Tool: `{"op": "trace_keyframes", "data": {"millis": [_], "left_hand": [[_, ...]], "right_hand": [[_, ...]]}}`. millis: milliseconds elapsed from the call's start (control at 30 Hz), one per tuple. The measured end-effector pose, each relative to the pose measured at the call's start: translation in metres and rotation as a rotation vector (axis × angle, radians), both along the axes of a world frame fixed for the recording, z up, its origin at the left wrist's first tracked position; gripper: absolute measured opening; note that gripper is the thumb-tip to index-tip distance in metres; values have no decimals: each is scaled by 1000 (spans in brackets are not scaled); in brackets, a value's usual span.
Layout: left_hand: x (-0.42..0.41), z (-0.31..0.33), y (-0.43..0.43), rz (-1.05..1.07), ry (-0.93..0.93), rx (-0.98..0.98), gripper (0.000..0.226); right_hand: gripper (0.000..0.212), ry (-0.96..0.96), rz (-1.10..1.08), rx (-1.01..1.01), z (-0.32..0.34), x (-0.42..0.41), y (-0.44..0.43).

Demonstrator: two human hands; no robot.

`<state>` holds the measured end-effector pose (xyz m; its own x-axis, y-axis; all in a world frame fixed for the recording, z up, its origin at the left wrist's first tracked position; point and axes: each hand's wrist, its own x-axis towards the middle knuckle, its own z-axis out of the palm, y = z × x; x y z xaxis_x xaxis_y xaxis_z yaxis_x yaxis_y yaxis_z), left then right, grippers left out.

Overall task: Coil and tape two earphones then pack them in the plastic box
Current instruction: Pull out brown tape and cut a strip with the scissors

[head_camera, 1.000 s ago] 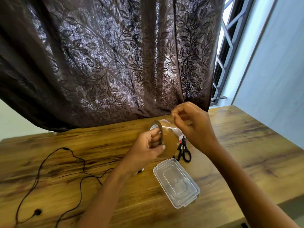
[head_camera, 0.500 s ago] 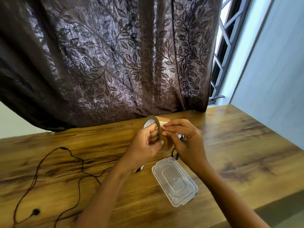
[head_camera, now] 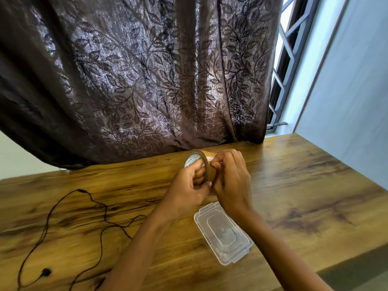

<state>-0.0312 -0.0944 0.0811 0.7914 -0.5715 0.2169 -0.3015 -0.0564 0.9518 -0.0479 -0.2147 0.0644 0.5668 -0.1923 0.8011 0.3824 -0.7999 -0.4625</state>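
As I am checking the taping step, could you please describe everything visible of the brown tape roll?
The brown adhesive tape roll is a thin glossy ring with a white printed label inside. It is held on edge above the wooden table, in the grip of the left hand, whose fingers curl into its centre. The right hand pinches at its outer face.

One tape roll [head_camera: 196, 159], one box [head_camera: 223, 245], one earphone [head_camera: 45, 272].
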Motion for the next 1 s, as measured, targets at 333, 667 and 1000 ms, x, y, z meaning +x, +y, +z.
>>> {"op": "trace_keyframes", "data": {"millis": [333, 667, 1000], "left_hand": [[3, -1, 8, -23, -49, 112, 57], [6, 10, 21, -189, 18, 229, 54], [4, -8, 26, -195, 97, 162, 53]], "right_hand": [[23, 336, 210, 158, 22, 3, -31], [17, 473, 338, 83, 36, 5, -52], [22, 541, 423, 119, 53, 5, -61]]}}
